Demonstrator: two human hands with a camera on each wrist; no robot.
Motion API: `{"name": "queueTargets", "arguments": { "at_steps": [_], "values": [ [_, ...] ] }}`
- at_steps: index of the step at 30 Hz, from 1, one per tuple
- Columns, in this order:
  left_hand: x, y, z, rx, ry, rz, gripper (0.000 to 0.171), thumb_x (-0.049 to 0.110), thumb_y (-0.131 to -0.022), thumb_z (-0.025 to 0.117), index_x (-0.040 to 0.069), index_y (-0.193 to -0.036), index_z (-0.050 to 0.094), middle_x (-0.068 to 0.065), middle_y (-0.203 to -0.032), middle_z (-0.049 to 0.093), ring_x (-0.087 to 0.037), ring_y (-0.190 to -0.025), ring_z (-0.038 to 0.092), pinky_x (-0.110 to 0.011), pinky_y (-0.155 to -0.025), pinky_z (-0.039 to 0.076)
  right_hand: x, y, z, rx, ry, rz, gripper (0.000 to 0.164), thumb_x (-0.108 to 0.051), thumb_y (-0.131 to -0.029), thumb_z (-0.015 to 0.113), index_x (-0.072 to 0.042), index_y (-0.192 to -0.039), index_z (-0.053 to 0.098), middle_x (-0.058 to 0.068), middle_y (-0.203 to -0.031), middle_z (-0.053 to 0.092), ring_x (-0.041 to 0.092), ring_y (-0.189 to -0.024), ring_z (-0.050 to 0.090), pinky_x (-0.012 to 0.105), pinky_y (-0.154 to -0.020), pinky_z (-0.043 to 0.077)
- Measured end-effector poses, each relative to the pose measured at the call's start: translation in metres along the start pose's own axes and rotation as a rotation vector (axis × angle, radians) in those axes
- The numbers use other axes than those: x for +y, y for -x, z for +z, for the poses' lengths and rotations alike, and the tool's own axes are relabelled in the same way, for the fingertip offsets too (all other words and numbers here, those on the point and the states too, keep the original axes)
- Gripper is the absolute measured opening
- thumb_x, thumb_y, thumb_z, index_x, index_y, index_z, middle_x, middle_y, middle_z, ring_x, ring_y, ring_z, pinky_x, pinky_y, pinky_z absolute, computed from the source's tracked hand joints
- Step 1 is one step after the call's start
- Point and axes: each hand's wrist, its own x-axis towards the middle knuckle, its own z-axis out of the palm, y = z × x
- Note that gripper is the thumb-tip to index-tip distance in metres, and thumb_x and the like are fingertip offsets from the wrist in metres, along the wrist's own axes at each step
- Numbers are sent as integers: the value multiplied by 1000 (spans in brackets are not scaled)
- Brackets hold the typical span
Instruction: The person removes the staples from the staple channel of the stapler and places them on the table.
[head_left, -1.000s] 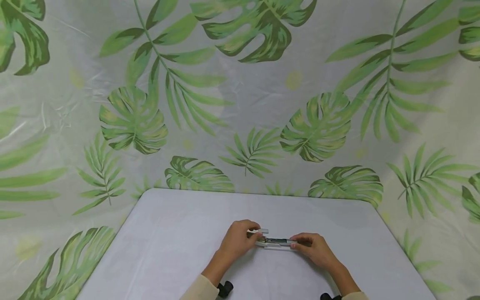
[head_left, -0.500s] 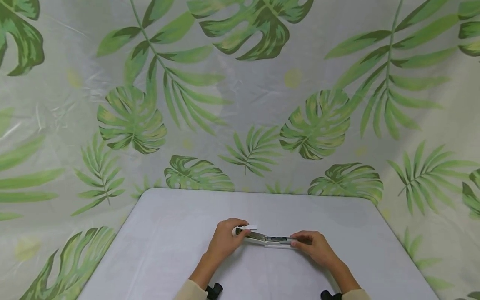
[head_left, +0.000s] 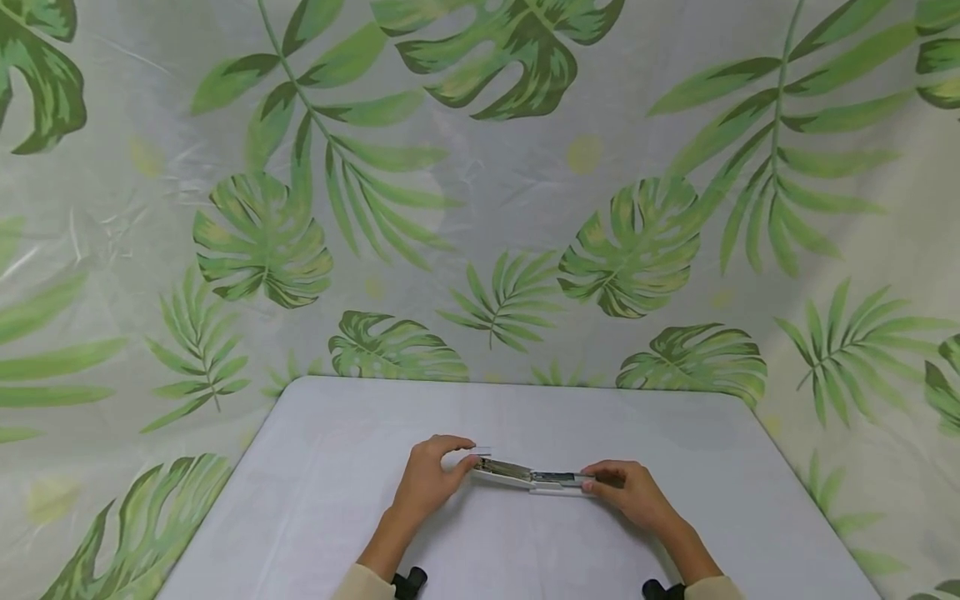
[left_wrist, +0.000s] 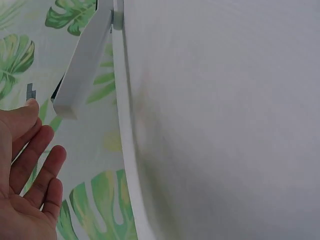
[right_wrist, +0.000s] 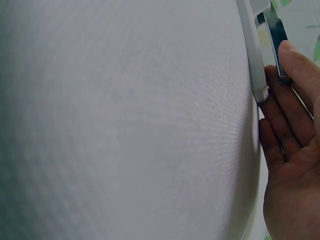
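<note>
A white-grey stapler (head_left: 504,472) lies swung open across the table, its top arm (left_wrist: 82,62) extended to the left and tilted upward. My right hand (head_left: 628,490) pinches the stapler's right end, thumb on the dark metal magazine (right_wrist: 276,42), with the pale base (right_wrist: 254,60) beneath it near the tabletop. Between thumb and finger, my left hand (head_left: 429,477) pinches a small strip of staples (left_wrist: 31,92), held just beyond the tip of the top arm. The other left fingers are loosely bent in the left wrist view.
A white-covered table (head_left: 360,417) spreads beneath both hands. Behind it hangs a leaf-patterned curtain (head_left: 517,200). Black wrist mounts (head_left: 411,581) sit low near each forearm.
My left hand has drawn left with the staple strip, from over the stapler's middle to past its left end, uncovering the top arm. My right hand keeps its hold, nearly still.
</note>
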Motion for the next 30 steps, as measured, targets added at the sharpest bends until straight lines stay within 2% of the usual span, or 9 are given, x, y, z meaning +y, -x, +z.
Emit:
{"name": "queueTargets", "arguments": {
  "at_steps": [7, 20, 30],
  "values": [
    [-13, 8, -9, 1, -16, -72, 22, 28, -90, 82, 21, -110, 80, 5, -108, 79, -15, -106, 73, -39, -93, 59, 1, -1, 0, -4, 0, 0, 24, -39, -89, 80, -22, -107, 79, -3, -107, 77, 5, -95, 68, 23, -82, 55],
    [-34, 14, -26, -7, -54, -95, 20, 27, -88, 83, 22, -108, 81, 3, -107, 79, -19, -104, 74, -44, -91, 60, 0, -1, 0, -4, 5, -12, 24, -39, -90, 79, -23, -107, 79, -3, -106, 77, 3, -92, 67, 22, -80, 54],
    [-48, 18, -26, -97, -5, -151, 18, 27, -86, 85, 23, -104, 81, 7, -108, 79, -21, -112, 72, -47, -99, 57, 0, -1, -2, 3, 37, -12, 24, -41, -90, 79, -24, -107, 79, -6, -107, 78, 2, -96, 67, 24, -84, 54]
  ]
}}
